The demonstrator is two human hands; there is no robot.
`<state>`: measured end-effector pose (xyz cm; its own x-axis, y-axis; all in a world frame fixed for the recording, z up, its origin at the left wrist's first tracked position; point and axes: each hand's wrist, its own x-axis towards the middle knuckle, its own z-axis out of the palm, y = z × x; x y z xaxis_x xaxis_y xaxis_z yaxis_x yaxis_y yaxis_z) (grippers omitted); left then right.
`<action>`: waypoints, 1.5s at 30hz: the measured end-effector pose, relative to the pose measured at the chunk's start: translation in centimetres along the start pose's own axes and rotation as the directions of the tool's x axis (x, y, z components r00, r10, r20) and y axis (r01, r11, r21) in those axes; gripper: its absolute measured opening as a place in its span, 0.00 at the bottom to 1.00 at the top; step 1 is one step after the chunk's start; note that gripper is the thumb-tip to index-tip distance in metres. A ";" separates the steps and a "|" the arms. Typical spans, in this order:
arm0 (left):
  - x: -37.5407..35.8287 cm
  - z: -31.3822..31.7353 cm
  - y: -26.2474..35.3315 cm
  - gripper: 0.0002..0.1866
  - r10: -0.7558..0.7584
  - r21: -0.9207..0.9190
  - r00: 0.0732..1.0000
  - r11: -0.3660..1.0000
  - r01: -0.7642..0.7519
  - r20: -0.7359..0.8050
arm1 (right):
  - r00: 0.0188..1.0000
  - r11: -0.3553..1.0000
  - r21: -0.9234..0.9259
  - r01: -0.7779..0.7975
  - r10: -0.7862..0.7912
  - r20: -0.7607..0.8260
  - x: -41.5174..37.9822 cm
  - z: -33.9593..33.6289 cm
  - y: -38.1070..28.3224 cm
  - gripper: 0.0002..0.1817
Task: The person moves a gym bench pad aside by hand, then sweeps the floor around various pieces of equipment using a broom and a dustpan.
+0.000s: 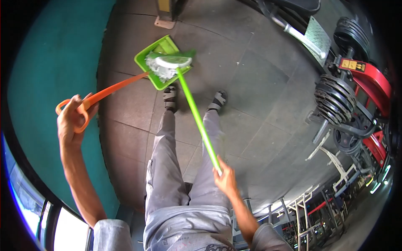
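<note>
My left hand [74, 117] grips the orange looped handle [109, 90] of a green dustpan [158, 53] that rests on the dark floor ahead of my feet. My right hand [225, 178] holds the lower end of a bright green broom stick [197, 115]. The broom's head [169, 63], with pale bristles, sits inside the dustpan's tray. My two sandalled feet [194, 100] stand just behind the pan, one on each side of the stick.
Dark tiled floor [259, 83] spreads ahead. A weight machine with stacked black plates [335, 98] and red frame [374, 83] stands at the right. A teal wall [50, 62] runs along the left, with windows low left. More gym frames [310, 205] lie low right.
</note>
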<state>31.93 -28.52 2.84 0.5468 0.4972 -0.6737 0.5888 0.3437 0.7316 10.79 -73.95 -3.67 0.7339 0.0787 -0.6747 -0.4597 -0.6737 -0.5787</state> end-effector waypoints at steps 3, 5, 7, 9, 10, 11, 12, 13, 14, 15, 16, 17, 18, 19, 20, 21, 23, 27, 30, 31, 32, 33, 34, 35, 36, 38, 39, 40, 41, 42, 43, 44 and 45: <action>0.2 -1.3 0.0 0.12 -0.023 -0.009 0.999 1.000 0.023 0.028 | 0.924 0.933 0.011 -0.359 0.354 0.146 -5.7 -2.3 -2.8 0.28; 0.2 -1.7 0.0 0.10 -0.009 -0.037 0.998 0.999 0.011 0.063 | 0.947 0.944 0.072 -0.322 0.323 0.001 -8.0 -3.5 -2.9 0.27; 0.7 -3.4 -0.8 0.12 0.046 -0.030 0.983 0.999 -0.041 0.177 | 0.922 0.930 0.132 -0.343 0.360 -0.142 -9.7 -3.7 0.0 0.28; 0.7 -4.0 -1.0 0.13 0.046 0.009 0.978 0.999 -0.049 0.205 | 0.889 0.922 0.152 -0.356 0.385 -0.250 -9.8 -4.0 3.1 0.29; 0.3 -3.9 -0.9 0.13 0.021 0.019 0.978 0.999 -0.025 0.207 | 0.855 0.896 0.222 -0.384 0.436 -0.282 -9.4 -3.7 5.4 0.29; 0.0 -4.0 -0.8 0.13 -0.008 0.031 0.979 1.000 0.001 0.204 | 0.820 0.856 0.347 -0.383 0.488 -0.299 -8.0 -4.0 6.2 0.28; -0.1 -4.3 -0.6 0.15 -0.016 0.041 0.974 0.999 0.006 0.226 | 0.783 0.802 0.466 -0.374 0.542 -0.304 -5.8 -4.7 7.1 0.27; 0.0 -4.8 -0.2 0.16 -0.032 0.055 0.968 0.998 0.018 0.249 | 0.752 0.785 0.495 -0.373 0.568 -0.333 -3.7 -5.5 8.1 0.26; 0.3 -5.5 -0.2 0.18 -0.045 0.064 0.960 0.998 0.029 0.275 | 0.719 0.769 0.523 -0.367 0.592 -0.365 -1.2 -6.3 9.4 0.25; 0.7 -6.8 -0.2 0.21 -0.117 0.073 0.955 0.992 0.100 0.272 | 0.670 0.762 0.537 -0.362 0.613 -0.418 1.0 -7.1 11.9 0.24; 1.1 -8.1 -0.2 0.24 -0.187 0.083 0.945 0.982 0.171 0.268 | 0.614 0.753 0.550 -0.361 0.636 -0.468 2.8 -7.8 14.6 0.23; 0.7 -7.8 0.3 0.25 -0.275 0.047 0.943 0.961 0.271 0.186 | 0.557 0.728 0.589 -0.351 0.667 -0.494 4.9 -8.3 16.7 0.21; 1.0 -7.9 0.5 0.25 -0.325 -0.050 0.941 0.943 0.330 0.092 | 0.500 0.707 0.625 -0.333 0.694 -0.519 7.1 -9.0 18.8 0.20; 1.3 -7.8 0.7 0.26 -0.370 -0.157 0.929 0.918 0.365 -0.004 | 0.466 0.694 0.648 -0.313 0.707 -0.532 9.3 -9.6 20.9 0.18; 1.8 -7.9 0.7 0.26 -0.389 -0.314 0.914 0.887 0.339 -0.112 | 0.436 0.684 0.671 -0.287 0.717 -0.544 11.5 -10.6 23.1 0.16; 2.4 -7.9 0.7 0.26 -0.418 -0.459 0.883 0.841 0.286 -0.215 | 0.402 0.678 0.683 -0.272 0.725 -0.560 13.6 -12.0 25.4 0.13; 1.4 -6.2 0.2 0.26 -0.272 -0.323 0.951 0.922 0.213 -0.149 | 0.356 0.671 0.684 -0.286 0.737 -0.574 17.3 -15.9 31.7 0.09; -0.1 -2.7 -0.5 0.28 -0.085 -0.154 0.994 0.985 0.072 -0.075 | 0.264 0.573 0.773 -0.272 0.817 -0.513 24.5 -24.1 41.6 0.08; -1.1 -1.6 -0.9 0.29 -0.017 -0.079 0.997 0.997 0.011 -0.075 | 0.346 0.580 0.763 -0.285 0.805 -0.483 30.2 -29.3 43.8 0.09; -1.1 -1.5 -1.0 0.30 0.004 -0.007 0.998 1.000 -0.005 -0.070 | 0.353 0.554 0.791 -0.258 0.817 -0.456 32.0 -31.2 44.0 0.10; -1.5 -1.6 -0.9 0.31 0.025 0.071 0.997 0.997 -0.020 -0.068 | 0.364 0.523 0.821 -0.228 0.828 -0.427 33.8 -32.1 43.4 0.10; -1.4 -1.9 -1.1 0.32 0.030 0.084 0.997 0.996 -0.024 -0.066 | 0.390 0.530 0.812 -0.245 0.820 -0.418 35.2 -32.5 42.9 0.10; -1.6 -1.4 -1.3 0.31 0.004 -0.263 0.992 0.964 -0.037 -0.125 | 0.413 0.537 0.800 -0.267 0.814 -0.409 36.1 -32.9 41.8 0.10; -1.6 -1.0 -1.5 0.29 -0.006 -0.278 0.995 0.960 -0.022 -0.100 | 0.433 0.545 0.789 -0.284 0.807 -0.402 36.4 -33.2 41.0 0.10; -1.6 -0.5 -1.6 0.28 -0.015 -0.293 0.997 0.956 -0.008 -0.076 | 0.504 0.570 0.786 -0.239 0.765 -0.402 35.7 -32.9 40.1 0.09; -1.4 0.1 -1.5 0.27 -0.033 -0.283 0.998 0.959 0.018 -0.050 | 0.637 0.608 0.780 -0.148 0.662 -0.395 31.6 -31.7 37.7 0.09; -1.2 0.3 -1.5 0.26 -0.030 -0.264 0.998 0.964 0.015 -0.050 | 0.549 0.554 0.816 -0.163 0.739 -0.391 29.7 -31.1 36.8 0.06; -1.0 0.4 -1.7 0.25 -0.026 -0.247 0.998 0.969 0.011 -0.054 | 0.458 0.498 0.850 -0.173 0.804 -0.378 28.1 -30.3 36.1 0.04; -1.0 0.3 -1.7 0.26 -0.005 -0.264 0.996 0.964 -0.018 -0.086 | 0.403 0.511 0.845 -0.157 0.814 -0.418 26.9 -28.9 35.0 0.05; -0.9 0.2 -1.8 0.26 0.014 -0.276 0.994 0.960 -0.045 -0.112 | 0.339 0.522 0.841 -0.141 0.824 -0.454 26.4 -27.7 34.2 0.07; -0.8 0.0 -1.8 0.26 0.032 -0.290 0.990 0.954 -0.071 -0.134 | 0.324 0.543 0.823 -0.165 0.818 -0.475 27.2 -28.0 35.1 0.08; -0.7 -0.1 -1.8 0.26 0.046 -0.270 0.986 0.959 -0.090 -0.162 | 0.314 0.567 0.803 -0.184 0.808 -0.498 28.8 -29.2 37.2 0.08; -0.7 -0.3 -1.9 0.25 0.059 -0.253 0.980 0.961 -0.107 -0.191 | 0.303 0.592 0.780 -0.204 0.795 -0.525 30.6 -30.5 38.6 0.08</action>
<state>30.25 -29.31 1.93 0.4568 0.6595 -0.5970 0.3566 0.4791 0.8020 30.75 -119.96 -32.71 0.1193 -0.8977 -0.4242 -0.8115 0.1580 -0.5626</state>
